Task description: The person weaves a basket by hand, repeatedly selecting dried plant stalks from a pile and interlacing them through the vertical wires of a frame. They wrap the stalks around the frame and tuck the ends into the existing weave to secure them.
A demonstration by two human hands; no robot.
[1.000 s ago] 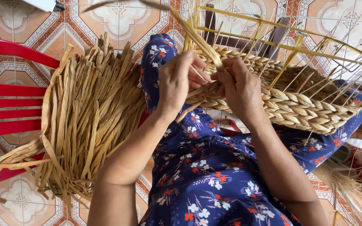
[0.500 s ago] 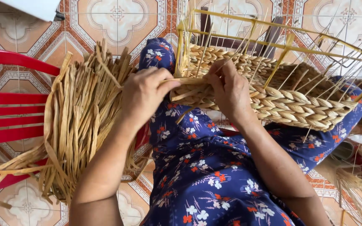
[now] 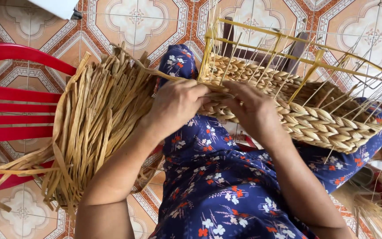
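Note:
A half-woven straw basket on a yellow wire frame rests across my lap, which is covered in blue floral cloth. My left hand is closed around a flat straw strand at the basket's near left corner. My right hand lies against the woven braid just right of it, fingers curled onto the weave and pinching the same working strand. Thin upright stakes rise from the weave.
A thick bundle of dried straw strips lies over a red plastic chair at my left. More loose straw sits at lower right. Patterned orange floor tiles surround everything.
The basket has tilted so its frame stands higher in view. My left hand has shifted left and down along the strand to the corner; my right hand stays on the braid.

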